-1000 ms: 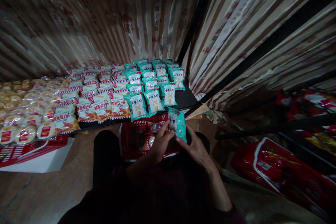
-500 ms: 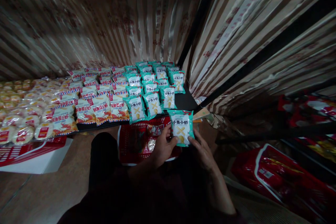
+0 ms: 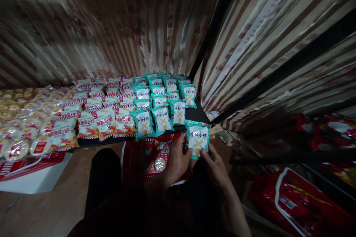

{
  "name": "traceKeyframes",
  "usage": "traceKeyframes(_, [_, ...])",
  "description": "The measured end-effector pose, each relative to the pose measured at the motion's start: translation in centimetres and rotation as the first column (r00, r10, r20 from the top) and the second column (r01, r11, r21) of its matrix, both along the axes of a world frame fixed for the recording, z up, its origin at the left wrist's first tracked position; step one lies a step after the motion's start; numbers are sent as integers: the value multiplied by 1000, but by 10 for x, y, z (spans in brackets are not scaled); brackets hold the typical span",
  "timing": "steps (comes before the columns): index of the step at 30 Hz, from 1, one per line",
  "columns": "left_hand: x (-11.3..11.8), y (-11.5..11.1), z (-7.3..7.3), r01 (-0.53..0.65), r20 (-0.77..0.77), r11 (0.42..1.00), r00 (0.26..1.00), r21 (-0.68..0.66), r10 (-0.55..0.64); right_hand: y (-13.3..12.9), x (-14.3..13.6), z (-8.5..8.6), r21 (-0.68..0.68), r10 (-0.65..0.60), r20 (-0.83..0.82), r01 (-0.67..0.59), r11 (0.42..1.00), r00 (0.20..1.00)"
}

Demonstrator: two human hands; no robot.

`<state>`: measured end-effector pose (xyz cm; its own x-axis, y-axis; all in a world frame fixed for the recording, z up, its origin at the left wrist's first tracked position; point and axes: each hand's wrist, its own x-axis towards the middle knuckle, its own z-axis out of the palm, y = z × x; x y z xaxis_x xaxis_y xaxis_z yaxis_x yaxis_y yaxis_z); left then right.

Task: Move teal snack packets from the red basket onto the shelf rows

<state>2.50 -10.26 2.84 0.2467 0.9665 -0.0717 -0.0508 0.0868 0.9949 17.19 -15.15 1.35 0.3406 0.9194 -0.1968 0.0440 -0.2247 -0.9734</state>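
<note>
Teal packet [image 3: 197,139] has risen to shelf edge [image 3: 191,127].

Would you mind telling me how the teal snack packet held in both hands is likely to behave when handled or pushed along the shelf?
The teal snack packet looks puffed, so probably light for its size. Its glossy film may slip, which might be why the left hand and right hand pinch its lower edge. The contents are probably brittle. Lying flat like the packets on the shelf, it should slide rather than roll.
</note>
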Motion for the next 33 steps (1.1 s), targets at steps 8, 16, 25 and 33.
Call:
traceKeyframes(8, [21, 15, 4, -28, -61, 999, 998, 24, 29, 26, 16, -1, 39, -72, 15, 71, 997, 997])
traceKeyframes(16, [35, 32, 9, 45, -254, 994, 967, 102, -17, 50, 31, -4, 128, -141, 44, 134, 983, 989])
traceKeyframes(25, [50, 53, 18, 100, -374, 981, 927, 168, -31, 79, 46, -18, 229, -147, -17, 147, 962, 989])
traceKeyframes(33, [69, 72, 25, 112, -415, 982, 909, 152, -39, 111, 55, -16, 264, -180, 64, 158, 952, 981])
